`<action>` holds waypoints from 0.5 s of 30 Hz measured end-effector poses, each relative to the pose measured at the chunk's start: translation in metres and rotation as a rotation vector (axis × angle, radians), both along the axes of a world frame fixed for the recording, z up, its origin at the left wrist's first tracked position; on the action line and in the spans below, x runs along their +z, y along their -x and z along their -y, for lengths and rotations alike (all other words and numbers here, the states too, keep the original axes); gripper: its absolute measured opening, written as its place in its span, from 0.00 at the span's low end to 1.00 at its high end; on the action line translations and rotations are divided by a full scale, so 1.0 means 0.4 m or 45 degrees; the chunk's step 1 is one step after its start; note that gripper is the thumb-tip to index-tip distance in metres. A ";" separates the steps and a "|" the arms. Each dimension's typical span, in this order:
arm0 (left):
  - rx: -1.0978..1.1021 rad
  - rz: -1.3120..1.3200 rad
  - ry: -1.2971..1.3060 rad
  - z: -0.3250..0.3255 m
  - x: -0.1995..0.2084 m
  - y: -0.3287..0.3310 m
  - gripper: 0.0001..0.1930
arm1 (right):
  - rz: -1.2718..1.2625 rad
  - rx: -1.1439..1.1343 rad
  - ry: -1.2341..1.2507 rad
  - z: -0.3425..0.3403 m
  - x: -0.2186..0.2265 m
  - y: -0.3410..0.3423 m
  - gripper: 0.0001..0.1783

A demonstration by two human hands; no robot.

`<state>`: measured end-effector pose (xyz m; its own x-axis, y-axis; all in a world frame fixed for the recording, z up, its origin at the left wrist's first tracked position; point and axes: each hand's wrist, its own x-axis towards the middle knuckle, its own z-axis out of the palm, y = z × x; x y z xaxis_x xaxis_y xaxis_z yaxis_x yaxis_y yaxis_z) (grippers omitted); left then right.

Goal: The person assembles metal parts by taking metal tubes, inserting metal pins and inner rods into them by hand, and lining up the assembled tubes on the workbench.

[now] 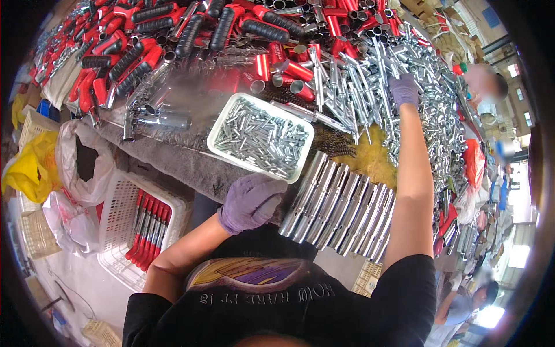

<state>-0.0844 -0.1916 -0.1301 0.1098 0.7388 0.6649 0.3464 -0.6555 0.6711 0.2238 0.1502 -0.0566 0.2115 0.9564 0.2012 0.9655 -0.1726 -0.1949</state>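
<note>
My left hand (251,202), in a purple-grey glove, is at the near edge of a white plastic tray (215,139). Its fingers are curled together, and I cannot make out anything in them. Short metal pins (260,136) fill the tray. My right hand (403,89), gloved alike, reaches far into a heap of slim metal rods (341,87). Its fingers bend down into the heap, so what they grip is hidden. Between my arms lies a row of shiny metal tubes (338,205), side by side.
Red-and-black handles (139,61) are heaped at the back left. Small metal parts (439,104) spread along the right. A white crate (115,231) holding red-ended tools stands low at left, near a yellow bag (34,168). Another person (462,303) is at lower right.
</note>
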 end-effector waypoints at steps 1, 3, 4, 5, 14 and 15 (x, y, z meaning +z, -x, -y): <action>-0.044 0.030 0.040 0.001 -0.003 0.003 0.11 | -0.124 0.015 -0.081 0.026 0.012 0.008 0.33; -0.093 0.046 0.065 -0.004 -0.011 0.006 0.12 | -0.148 0.129 -0.360 0.086 0.034 0.008 0.31; -0.148 0.065 0.096 -0.004 -0.012 0.004 0.12 | -0.047 0.230 -0.548 0.130 0.042 0.003 0.28; -0.119 0.070 0.101 0.006 -0.006 0.003 0.12 | -0.034 0.282 -0.538 0.183 0.064 0.041 0.26; -1.089 2.125 1.280 0.000 0.105 -0.071 0.17 | -0.257 1.690 -0.118 0.703 0.151 0.302 0.21; -0.945 2.146 1.233 0.008 0.099 -0.062 0.17 | -0.102 1.661 -0.148 0.718 0.162 0.307 0.21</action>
